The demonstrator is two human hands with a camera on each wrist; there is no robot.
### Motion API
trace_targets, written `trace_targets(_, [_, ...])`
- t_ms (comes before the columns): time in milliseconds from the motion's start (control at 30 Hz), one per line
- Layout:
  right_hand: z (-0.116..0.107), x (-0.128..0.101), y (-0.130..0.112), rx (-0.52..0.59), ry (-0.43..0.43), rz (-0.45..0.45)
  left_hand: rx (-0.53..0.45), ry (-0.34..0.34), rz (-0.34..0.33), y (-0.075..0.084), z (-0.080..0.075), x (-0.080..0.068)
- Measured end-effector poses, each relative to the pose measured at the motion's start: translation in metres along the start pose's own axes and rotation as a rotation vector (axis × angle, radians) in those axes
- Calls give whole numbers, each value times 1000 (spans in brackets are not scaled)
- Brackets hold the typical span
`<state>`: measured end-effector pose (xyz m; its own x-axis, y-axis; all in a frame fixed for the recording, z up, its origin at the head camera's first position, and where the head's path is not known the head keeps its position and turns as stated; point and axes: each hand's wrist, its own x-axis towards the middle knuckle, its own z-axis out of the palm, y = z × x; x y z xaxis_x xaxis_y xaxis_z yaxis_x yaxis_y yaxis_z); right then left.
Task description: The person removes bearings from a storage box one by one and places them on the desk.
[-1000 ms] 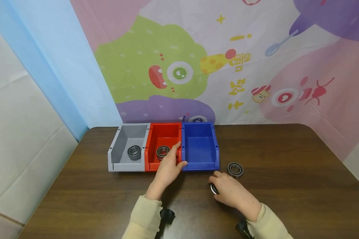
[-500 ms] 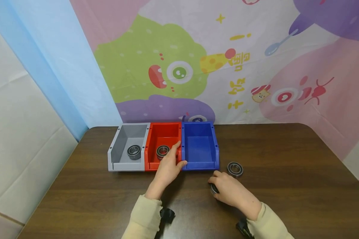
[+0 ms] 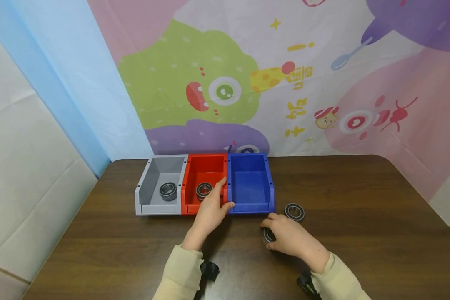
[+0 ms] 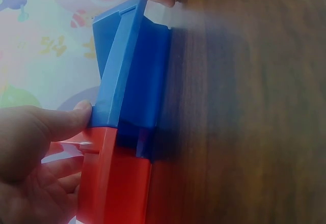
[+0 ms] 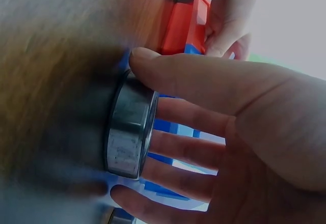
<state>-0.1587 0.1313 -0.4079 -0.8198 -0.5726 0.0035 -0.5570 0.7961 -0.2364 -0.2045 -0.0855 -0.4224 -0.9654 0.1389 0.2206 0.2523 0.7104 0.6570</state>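
On the table (image 3: 360, 233), three bins sit at centre frame, the blue bin (image 3: 250, 185) just above and left of the right hand (image 3: 290, 239), which pinches a bearing (image 3: 268, 235) tipped on edge. The left hand (image 3: 210, 212) grips the red bin (image 3: 206, 171) wall; another bearing (image 3: 294, 211) lies flat right of the fingers.

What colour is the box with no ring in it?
Blue: the blue box, clearest in the head view.

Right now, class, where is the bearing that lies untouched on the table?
In the head view, the loose bearing lies right of the blue bin, just beyond the right hand.
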Motion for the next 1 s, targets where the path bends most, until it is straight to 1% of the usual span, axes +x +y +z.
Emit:
trace_targets(233, [-1,-1,3,0,-13,-17,0,-3,-8,1,0,0])
trace_targets(333, [-3,0,3,32,-28,6,1,-4,-10,1,0,0])
trace_targets(400, [-3,2,4,59,-12,39,0,-5,-12,1,0,0])
trace_targets(433, [-4,3,5,69,10,59,0,-6,-12,1,0,0])
trace_targets(500, [-5,7,8,89,87,107,-2,-7,-13,2,-1,0])
trace_targets(633, [-7,16,14,156,331,202,-7,-9,-12,2,-2,-1])
trace_targets(700, [-7,21,17,211,424,251,-7,-11,-14,2,-2,-1])
trace_targets(733, [-7,24,18,240,453,271,-6,-12,-15,2,-2,-2])
trace_targets(800, [-7,29,19,298,473,309,-4,-17,-17,2,-2,-2])
trace_targets(900, [-7,34,20,376,455,361,4,-32,-5,2,-4,-1])
trace_targets(1000, [-7,36,20,427,452,384,3,-68,-5,2,-8,0])
